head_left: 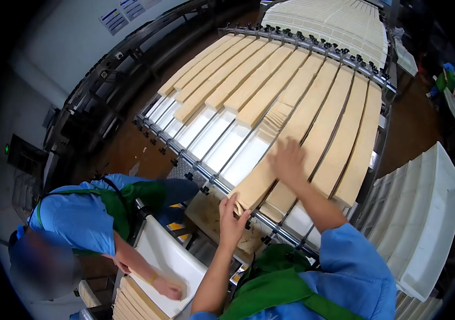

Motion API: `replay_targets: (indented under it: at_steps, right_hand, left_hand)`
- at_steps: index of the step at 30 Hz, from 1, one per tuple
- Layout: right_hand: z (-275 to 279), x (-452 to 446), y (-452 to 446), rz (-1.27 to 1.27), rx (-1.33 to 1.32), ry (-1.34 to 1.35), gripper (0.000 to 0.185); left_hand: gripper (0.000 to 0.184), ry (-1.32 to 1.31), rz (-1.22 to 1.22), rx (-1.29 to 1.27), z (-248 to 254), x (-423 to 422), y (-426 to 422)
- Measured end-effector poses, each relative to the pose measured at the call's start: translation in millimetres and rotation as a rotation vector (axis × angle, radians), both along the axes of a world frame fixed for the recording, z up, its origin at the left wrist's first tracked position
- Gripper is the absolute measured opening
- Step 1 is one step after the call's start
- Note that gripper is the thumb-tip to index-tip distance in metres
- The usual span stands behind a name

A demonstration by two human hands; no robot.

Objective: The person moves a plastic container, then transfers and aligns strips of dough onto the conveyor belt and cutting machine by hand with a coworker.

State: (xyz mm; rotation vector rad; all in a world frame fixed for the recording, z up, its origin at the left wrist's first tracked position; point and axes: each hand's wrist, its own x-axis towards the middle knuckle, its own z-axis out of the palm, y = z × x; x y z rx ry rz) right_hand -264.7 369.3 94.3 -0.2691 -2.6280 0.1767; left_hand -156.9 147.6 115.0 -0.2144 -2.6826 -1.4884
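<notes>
Long pale beige slabs (323, 101) lie side by side on a white conveyor (203, 128), with thin dark rods between the lanes. At the near end of one slab (256, 186), my left hand (232, 216) has its fingers curled at the corner, touching some thin pieces there. My right hand (290, 160) is over the same slab farther up, fingers spread and slightly blurred. Beyond it, thin cut slices (276, 118) lie in the neighbouring lane. A shorter slab end (279, 202) sits just right of the slab under my hands.
A co-worker (78, 213) in blue and green leans over a white tray (155, 248) at lower left, beside sliced pieces (134, 301). Stacked white trays (425, 229) stand at right. A metal rail with black knobs (184, 154) crosses the conveyor's near edge.
</notes>
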Motion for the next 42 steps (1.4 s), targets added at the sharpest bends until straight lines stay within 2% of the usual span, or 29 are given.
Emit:
replay_targets:
  at_steps: [1,3,4,5,6,7,8,10,11,12,14,16,18,19,21,22,25,27,28,30,31,33,37,40,41,42]
  right_hand:
    - [0.7,12.9,-19.9,0.085,-0.146,-0.055,0.056]
    - [-0.7,54.7,-56.5,0.435,-0.507,0.058,0.056]
    - [-13.8,68.0,-76.3,0.585,-0.352,-0.008,0.057]
    - [13.5,90.5,-82.4,0.733,-0.391,-0.078,0.057]
    - [2.1,101.3,-94.6,0.654,-0.319,-0.04,0.05]
    - [-9.5,110.0,-105.9,0.577,-0.248,-0.01,0.046]
    - [-8.8,110.7,-102.1,0.549,-0.298,-0.008,0.039]
    - [-7.6,114.7,-97.6,0.632,-0.253,0.004,0.034]
    - [-5.8,113.8,-95.7,0.624,-0.233,0.057,0.025]
    - [-4.2,113.0,-93.3,0.613,-0.228,0.067,0.025]
    - [-1.4,110.8,-88.1,0.682,-0.304,0.134,0.024]
    - [-2.0,109.0,-87.0,0.693,-0.288,0.163,0.023]
    - [-6.8,110.2,-91.3,0.685,-0.295,0.156,0.021]
    - [-9.6,110.2,-93.1,0.692,-0.291,0.161,0.021]
    - [-15.1,109.2,-92.2,0.689,-0.335,0.129,0.022]
    - [-18.5,108.3,-91.2,0.704,-0.331,0.133,0.022]
    - [-31.3,104.3,-91.0,0.663,-0.316,-0.032,0.031]
    - [-42.5,99.8,-90.2,0.617,-0.228,-0.075,0.04]
    - [-57.8,92.1,-92.2,0.57,-0.278,-0.03,0.041]
    - [-75.8,84.6,-88.9,0.562,-0.287,0.12,0.035]
    - [-48.7,94.3,-82.1,0.633,-0.198,0.094,0.03]
    - [-19.9,99.0,-84.7,0.624,-0.273,0.064,0.024]
    - [-24.5,97.5,-80.5,0.637,-0.284,0.049,0.018]
    - [-24.4,96.9,-77.4,0.614,-0.308,0.0,0.017]
    - [-34.3,92.7,-76.1,0.616,-0.273,0.03,0.017]
    - [-36.3,91.4,-76.7,0.581,-0.271,0.016,0.017]
  left_hand:
    - [0.06,-0.016,0.002,0.029,-4.7,-1.6,2.9]
    - [0.058,0.025,-0.023,0.022,-9.3,2.5,-3.0]
    - [0.056,0.059,-0.054,0.009,-12.4,2.3,-8.4]
    - [0.057,0.056,-0.044,0.128,-20.5,2.3,-16.4]
    - [0.059,0.04,-0.037,0.248,-29.6,7.1,-24.6]
    - [0.062,0.03,0.034,0.208,-17.4,21.1,-31.5]
    - [0.064,0.031,0.067,0.173,-5.5,26.2,-32.5]
    - [0.069,0.11,0.12,-0.055,-19.6,48.2,-55.8]
    - [0.07,0.12,0.178,-0.128,-19.5,61.0,-59.2]
    - [0.072,0.132,0.241,-0.203,-20.0,75.8,-61.6]
    - [0.08,-0.023,0.268,-0.333,-42.2,106.2,-83.7]
    - [0.061,0.092,0.2,-0.643,-62.3,141.2,-104.1]
    - [0.029,0.397,0.026,-0.751,-145.9,162.7,-155.5]
    - [0.029,0.402,0.034,-0.749,-168.5,173.9,-175.0]
    - [0.04,0.25,-0.326,-0.785,-187.6,185.1,-193.1]
    - [0.04,0.252,-0.309,-0.784,-192.3,186.2,-192.6]
    - [0.042,0.162,-0.09,-0.66,-165.0,183.7,-161.5]
    - [0.03,-0.019,-0.035,-0.645,-137.2,183.3,-142.8]
    - [0.013,0.158,0.065,-0.672,-145.0,182.0,-139.3]
    - [0.014,0.145,0.046,-0.722,-146.6,181.9,-138.3]
    - [0.013,0.133,0.052,-0.688,-149.3,180.8,-138.2]
    - [0.015,0.13,0.073,-0.679,-146.8,180.4,-135.3]
    - [0.012,0.031,0.073,-0.734,-146.1,174.9,-131.0]
    - [0.009,0.086,0.053,-0.656,-156.5,174.3,-131.3]
    - [0.016,0.076,0.048,-0.691,-153.8,175.0,-130.2]
    - [0.014,0.11,0.042,-0.673,-139.3,174.0,-127.0]
